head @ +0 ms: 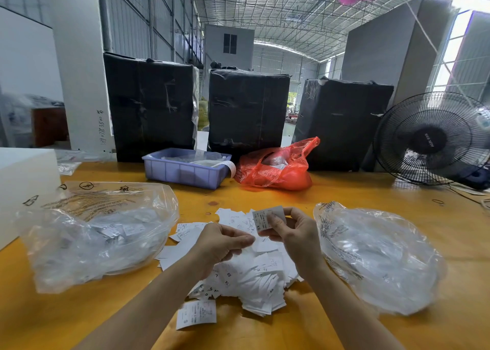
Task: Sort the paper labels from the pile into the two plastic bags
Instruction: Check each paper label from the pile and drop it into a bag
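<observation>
Our right hand (297, 233) pinched an XS label (266, 218) above the pile (254, 278), our left hand (222, 241) curled, grip unclear, clear bags (87, 233) on both sides.

Fine print on held label (266, 218) illegible

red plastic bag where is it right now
The red plastic bag lies at the table's far edge, between the blue tray and the fan.

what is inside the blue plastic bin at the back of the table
The blue plastic bin holds crumpled clear plastic bags, and a white paper strip hangs over its right rim. Its front wall hides whatever lies beneath.
</observation>
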Action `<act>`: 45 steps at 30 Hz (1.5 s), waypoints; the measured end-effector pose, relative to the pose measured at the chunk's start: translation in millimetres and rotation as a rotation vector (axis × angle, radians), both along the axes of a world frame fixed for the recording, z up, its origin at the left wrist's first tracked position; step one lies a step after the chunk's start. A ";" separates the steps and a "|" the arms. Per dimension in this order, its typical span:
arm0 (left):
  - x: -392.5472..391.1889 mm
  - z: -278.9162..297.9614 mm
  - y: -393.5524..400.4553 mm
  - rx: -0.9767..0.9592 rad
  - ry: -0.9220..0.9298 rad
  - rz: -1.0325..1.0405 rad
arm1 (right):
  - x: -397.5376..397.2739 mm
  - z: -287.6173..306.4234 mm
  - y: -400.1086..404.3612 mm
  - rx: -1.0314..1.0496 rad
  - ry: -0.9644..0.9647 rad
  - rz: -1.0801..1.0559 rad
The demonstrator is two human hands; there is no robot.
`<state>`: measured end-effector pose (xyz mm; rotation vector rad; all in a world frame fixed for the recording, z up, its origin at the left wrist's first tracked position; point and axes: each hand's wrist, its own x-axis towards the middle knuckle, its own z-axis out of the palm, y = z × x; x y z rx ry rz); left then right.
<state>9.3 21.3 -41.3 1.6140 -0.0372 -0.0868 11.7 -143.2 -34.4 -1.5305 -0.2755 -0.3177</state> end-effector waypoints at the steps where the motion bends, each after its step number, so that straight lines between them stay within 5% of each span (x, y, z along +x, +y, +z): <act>1: 0.0 -0.1 -0.2 0.003 -0.001 -0.002 | -0.2 -0.5 -0.1 -0.011 0.006 0.009; 17: 3.3 -0.2 3.0 -0.025 -0.005 0.019 | 0.6 -0.9 -3.4 -0.161 0.044 0.161; 25: 3.3 -1.0 2.1 -0.013 -0.013 0.048 | 1.8 -3.7 -1.5 -0.401 0.129 0.242; 45: -3.4 -0.4 -2.2 0.050 0.020 -0.055 | 5.4 -7.2 -3.4 -0.358 0.103 0.218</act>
